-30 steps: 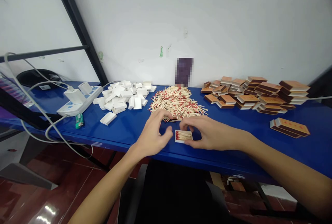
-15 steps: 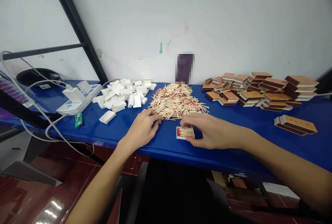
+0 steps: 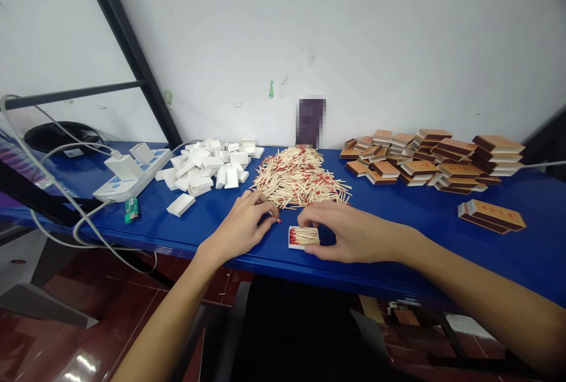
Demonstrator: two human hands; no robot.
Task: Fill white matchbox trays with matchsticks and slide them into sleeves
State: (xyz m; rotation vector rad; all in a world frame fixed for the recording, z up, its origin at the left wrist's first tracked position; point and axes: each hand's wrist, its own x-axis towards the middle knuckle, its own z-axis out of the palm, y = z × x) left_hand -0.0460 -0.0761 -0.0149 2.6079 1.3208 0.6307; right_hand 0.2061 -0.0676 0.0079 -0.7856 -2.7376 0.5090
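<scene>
My right hand grips a small white matchbox tray, thumb at its near side and fingers at the far side. Red-tipped matches fill the tray, heads toward the left. To the left of it, my left hand is closed in a pinch, with a few red match heads poking out at the fingertips; the sticks are mostly hidden. Just beyond both hands spreads a large heap of loose matches.
Empty white trays are piled at the back left, one lying apart. Orange-brown matchbox sleeves stack at the back right, with a pair nearer. A power strip, cables and a green packet lie left on the blue table.
My right hand has brought the filled tray leftward and slightly nearer to me, closer to my left hand. The match heads at my left fingertips have shifted slightly right. The camera view has moved a little.
</scene>
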